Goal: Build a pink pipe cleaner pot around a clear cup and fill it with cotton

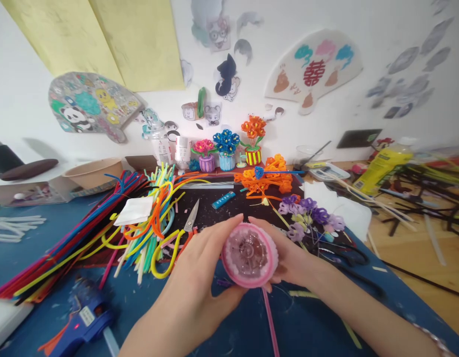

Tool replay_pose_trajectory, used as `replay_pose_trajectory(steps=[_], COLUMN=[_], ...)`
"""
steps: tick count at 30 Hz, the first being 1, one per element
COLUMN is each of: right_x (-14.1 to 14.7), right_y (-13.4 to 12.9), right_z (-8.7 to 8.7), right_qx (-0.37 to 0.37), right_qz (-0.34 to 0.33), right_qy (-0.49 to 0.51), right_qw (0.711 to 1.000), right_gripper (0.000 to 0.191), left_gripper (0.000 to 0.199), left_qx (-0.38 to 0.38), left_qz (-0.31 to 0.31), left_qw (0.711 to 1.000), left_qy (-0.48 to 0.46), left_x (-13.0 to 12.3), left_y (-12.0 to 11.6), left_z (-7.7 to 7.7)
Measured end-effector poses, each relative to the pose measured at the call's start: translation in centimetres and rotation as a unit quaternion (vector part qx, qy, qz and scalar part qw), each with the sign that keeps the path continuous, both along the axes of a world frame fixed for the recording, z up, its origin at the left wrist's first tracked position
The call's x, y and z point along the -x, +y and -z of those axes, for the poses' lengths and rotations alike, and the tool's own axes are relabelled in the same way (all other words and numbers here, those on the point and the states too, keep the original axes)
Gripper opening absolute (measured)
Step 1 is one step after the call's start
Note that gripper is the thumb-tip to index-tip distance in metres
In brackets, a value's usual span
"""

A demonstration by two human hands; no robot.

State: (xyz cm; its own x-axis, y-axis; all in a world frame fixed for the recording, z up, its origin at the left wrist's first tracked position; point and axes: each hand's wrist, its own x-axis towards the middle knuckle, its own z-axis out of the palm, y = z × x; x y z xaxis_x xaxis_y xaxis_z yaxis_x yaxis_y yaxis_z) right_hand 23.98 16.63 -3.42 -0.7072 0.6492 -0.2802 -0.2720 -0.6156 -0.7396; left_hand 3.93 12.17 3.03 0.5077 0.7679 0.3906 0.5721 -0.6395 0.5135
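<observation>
One pink cup (pixel 249 255), its round end facing the camera, sits between the person's two hands. The left hand (pixel 201 270) is clamped around its left side, and the right hand (pixel 292 256) is closed on its right and far side. One pink stem (pixel 269 322) shows below the cup; whether the two are joined cannot be told. Left of the cup lie one pair of scissors (pixel 192 216), partly hidden by the left hand, and, farther left and nearer, one glue gun (pixel 84 317). Beyond the cup stand three potted flower bunches (pixel 227 143) and one blue packet (pixel 223 200). Heaped fuzzy stems (pixel 162 198), too tangled to count, crowd its left; purple flowers (pixel 319 214) and one yellow bottle (pixel 381 167) occupy its right.
</observation>
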Motion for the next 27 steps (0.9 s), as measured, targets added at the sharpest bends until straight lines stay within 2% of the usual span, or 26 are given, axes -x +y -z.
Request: replay_pose_trajectory(steps=[3,6,9,13,18,27], right_x=[0.2,0.5,0.8,0.8,0.6,0.6], right_y=[-0.5,-1.0,-1.2,-1.1,-0.9,-0.8], right_z=[-1.0,-2.1,-2.6,-2.2,-1.9,-2.1], right_qx=[-0.033,-0.073,-0.082,-0.047,-0.035,-0.051], right_qz=[0.031,0.103,0.146,0.161,0.170,0.193], right_qy=[0.037,0.066,0.053,0.002,-0.033,-0.047], right_qw=[0.998,0.990,0.984,0.986,0.984,0.979], right_gripper=[0.073,0.045,0.041,0.046,0.049,0.047], left_gripper=[0.085,0.082,0.081,0.085,0.077,0.077], left_qx=[-0.010,-0.020,-0.026,-0.051,-0.090,-0.061], left_qz=[-0.031,-0.096,-0.126,-0.103,-0.075,-0.077], left_qw=[0.999,0.993,0.989,0.991,0.990,0.991], left_qy=[-0.035,-0.068,-0.066,-0.075,-0.079,-0.086], left_x=[-0.7,-1.1,-0.9,-0.5,-0.5,-0.5], left_y=[0.0,0.2,0.3,0.0,-0.3,-0.3], left_z=[0.5,0.7,0.6,0.1,-0.2,-0.3])
